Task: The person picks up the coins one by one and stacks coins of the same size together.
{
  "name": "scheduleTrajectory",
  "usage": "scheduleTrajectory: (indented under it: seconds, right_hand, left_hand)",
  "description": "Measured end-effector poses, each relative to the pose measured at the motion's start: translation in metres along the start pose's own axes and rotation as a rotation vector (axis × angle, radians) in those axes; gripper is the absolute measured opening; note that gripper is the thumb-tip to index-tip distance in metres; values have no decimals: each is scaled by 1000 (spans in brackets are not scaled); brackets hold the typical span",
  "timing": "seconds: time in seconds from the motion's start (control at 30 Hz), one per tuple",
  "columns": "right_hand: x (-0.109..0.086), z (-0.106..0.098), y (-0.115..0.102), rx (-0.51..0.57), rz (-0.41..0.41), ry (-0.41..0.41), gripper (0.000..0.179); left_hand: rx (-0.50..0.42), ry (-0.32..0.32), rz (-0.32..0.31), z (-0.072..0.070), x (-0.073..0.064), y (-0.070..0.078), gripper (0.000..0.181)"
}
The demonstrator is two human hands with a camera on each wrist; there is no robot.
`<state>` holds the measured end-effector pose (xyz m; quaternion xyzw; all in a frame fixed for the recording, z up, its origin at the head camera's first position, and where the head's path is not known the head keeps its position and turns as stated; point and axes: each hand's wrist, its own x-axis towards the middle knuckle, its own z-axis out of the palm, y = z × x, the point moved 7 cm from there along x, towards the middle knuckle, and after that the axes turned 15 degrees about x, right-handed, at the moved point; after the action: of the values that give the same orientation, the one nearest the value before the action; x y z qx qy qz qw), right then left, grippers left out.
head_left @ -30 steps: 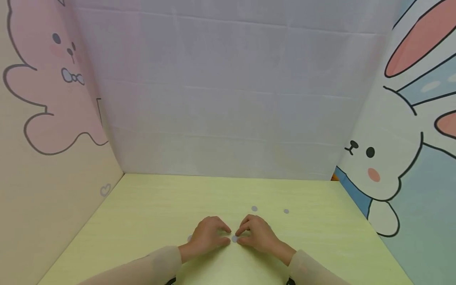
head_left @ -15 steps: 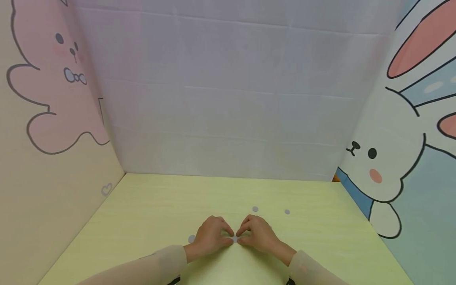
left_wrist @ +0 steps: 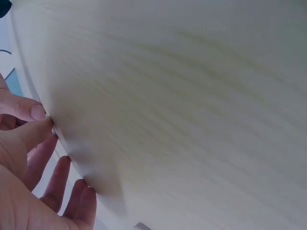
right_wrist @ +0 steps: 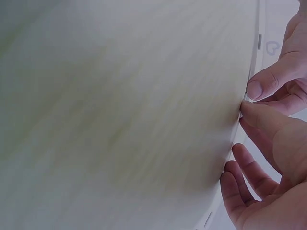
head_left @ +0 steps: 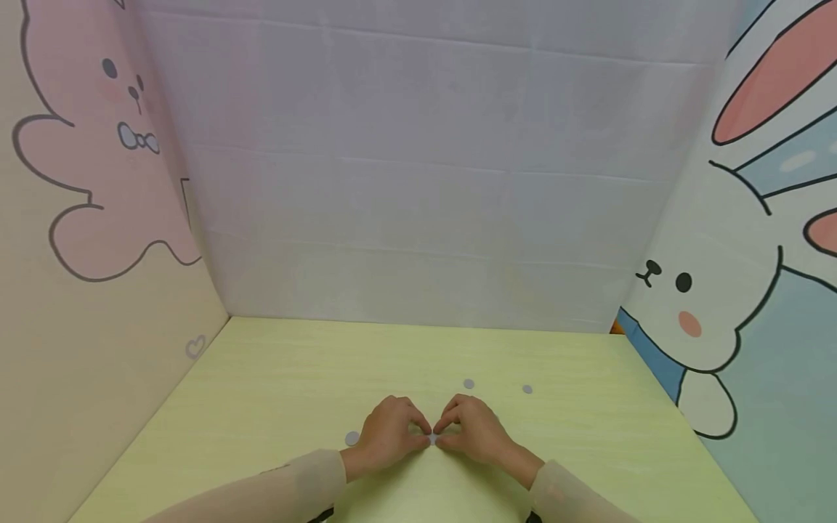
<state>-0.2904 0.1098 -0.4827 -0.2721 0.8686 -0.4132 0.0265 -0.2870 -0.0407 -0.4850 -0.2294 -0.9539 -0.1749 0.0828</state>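
A small, flat grey disc (head_left: 433,439), coin-like in shape, lies on the table between my two hands in the head view. My left hand (head_left: 389,430) pinches its left side with thumb and index finger, while my right hand (head_left: 479,430) pinches the right side the same way. Fingertips cover most of the disc. In the left wrist view, the left thumb and fingers (left_wrist: 41,132) meet at the tabletop, almost touching the other hand. The right wrist view has the right thumb (right_wrist: 254,110) low at the surface, its remaining fingers loosely bent.
Another grey disc (head_left: 352,439) lies just left of my left wrist. Farther back are two more, a grey disc (head_left: 468,383) and a grey disc (head_left: 527,389). Behind the pale yellow-green table (head_left: 294,363) stands a white wall (head_left: 418,181); cartoon-printed panels flank both sides.
My left hand has moved slightly right, its fingertips closing onto the middle disc's left edge. The disc at the left wrist is now more exposed. My right hand stays almost still.
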Motion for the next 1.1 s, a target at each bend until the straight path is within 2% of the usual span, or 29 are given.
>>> scheduleTrajectory:
  seconds: [0.27, 0.4, 0.5, 0.7, 0.93, 1.1]
  right_hand:
    - [-2, -3, -5, -1, -49, -57, 12]
    - [-3, -9, -7, 12, -93, -106, 15]
    - [-4, -17, -6, 11, -120, -103, 15]
    - [3, -44, 7, -2, -122, -5, 14]
    - [15, -67, 33, -44, 4, 124, 19]
    - [27, -73, 49, -71, 68, 170, 28]
  left_hand:
    - [-7, -26, -19, -7, -2, 4, 9]
    - [-6, -19, -10, -8, -3, 5, 9]
    - [1, -20, -2, -8, -2, 5, 9]
    - [6, -25, 1, -9, -1, 6, 8]
    - [-9, -12, -9, -7, -1, 5, 7]
    - [-11, -19, -19, -7, -2, 5, 8]
